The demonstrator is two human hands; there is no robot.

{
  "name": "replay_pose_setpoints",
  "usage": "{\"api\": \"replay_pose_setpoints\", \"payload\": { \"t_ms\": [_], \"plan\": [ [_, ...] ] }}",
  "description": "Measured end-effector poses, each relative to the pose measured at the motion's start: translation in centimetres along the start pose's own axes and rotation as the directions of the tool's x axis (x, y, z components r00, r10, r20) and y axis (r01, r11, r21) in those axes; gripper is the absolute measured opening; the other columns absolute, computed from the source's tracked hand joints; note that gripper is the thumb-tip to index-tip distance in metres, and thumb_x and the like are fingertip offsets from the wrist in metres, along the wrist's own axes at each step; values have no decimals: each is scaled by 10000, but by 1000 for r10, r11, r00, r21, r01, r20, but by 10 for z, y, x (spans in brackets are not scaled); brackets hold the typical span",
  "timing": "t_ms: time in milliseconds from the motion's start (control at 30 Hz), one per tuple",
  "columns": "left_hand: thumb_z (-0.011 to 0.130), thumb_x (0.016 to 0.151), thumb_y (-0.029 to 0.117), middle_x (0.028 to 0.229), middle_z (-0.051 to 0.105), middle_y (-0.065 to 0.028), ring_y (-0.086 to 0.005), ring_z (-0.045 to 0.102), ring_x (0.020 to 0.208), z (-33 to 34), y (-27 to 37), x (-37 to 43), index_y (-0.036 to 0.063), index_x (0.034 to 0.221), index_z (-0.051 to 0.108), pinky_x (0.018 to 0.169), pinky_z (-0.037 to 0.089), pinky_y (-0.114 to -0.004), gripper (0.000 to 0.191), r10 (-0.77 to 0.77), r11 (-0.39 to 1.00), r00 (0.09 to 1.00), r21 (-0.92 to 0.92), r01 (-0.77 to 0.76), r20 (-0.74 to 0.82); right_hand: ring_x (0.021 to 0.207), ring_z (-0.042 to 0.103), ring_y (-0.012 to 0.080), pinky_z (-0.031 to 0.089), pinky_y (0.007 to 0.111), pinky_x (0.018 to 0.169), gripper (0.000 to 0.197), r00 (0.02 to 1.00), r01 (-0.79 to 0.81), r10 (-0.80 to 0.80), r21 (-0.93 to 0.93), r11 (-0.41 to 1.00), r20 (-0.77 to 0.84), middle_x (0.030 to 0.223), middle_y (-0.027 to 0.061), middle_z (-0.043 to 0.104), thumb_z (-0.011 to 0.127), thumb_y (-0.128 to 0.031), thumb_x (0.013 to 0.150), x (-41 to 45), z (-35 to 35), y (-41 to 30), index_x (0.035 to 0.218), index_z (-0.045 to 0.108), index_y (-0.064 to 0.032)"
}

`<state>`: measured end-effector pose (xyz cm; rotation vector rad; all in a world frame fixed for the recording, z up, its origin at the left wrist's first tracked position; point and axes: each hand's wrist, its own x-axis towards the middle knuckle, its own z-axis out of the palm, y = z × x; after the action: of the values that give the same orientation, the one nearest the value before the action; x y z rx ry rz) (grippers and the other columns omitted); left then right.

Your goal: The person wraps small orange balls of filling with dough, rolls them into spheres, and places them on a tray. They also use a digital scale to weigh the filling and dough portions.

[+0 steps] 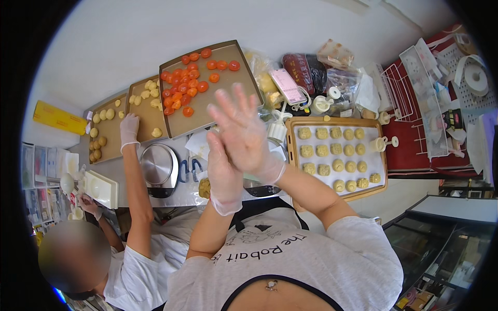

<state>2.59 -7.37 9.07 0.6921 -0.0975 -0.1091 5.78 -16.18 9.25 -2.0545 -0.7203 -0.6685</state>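
In clear gloves, my left hand (225, 175) and my right hand (245, 136) meet palm against palm above the table's front. The right hand lies over the left, its fingers spread and blurred; whether anything lies between the palms is hidden. Just left of my left wrist is a lump of yellowish dough (204, 188). A digital scale (264, 190) is partly hidden beneath my hands. To the right, a gold tray (385, 167) holds rows of pressed pastries (336, 149) on white paper. Behind my hands stands a tray (229, 50) of orange egg yolks (193, 83).
At left, a co-worker's gloved hand (130, 126) reaches to trays with dough balls (103, 114). Near it are a round-topped scale (157, 165) and blue-handled scissors (190, 171). A phone (288, 86), a plunger mould (277, 128) and bags lie behind; a wire rack (400, 93) stands right.
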Motion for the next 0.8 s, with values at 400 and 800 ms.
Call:
{"api": "replay_pose_setpoints", "payload": {
  "t_ms": [400,800],
  "plan": [
    [254,990,489,1476,280,-126,-236,285,1353,-8,6,0,12,1431,243,1117,217,-346,650,-74,963,996,-257,83,45,1388,216,370,104,490,1111,452,995,-38,63,297,954,-76,1422,187,387,349,-239,942,-4,7,-32,1302,496,-8],
    [312,929,607,1488,254,-148,-242,253,1373,-16,11,7,-34,1422,237,1114,224,-359,812,126,990,989,54,-130,79,1379,195,413,93,526,1105,474,991,-125,118,133,983,56,1478,168,297,310,-227,959,7,26,-13,1372,397,-12]
  ]
}}
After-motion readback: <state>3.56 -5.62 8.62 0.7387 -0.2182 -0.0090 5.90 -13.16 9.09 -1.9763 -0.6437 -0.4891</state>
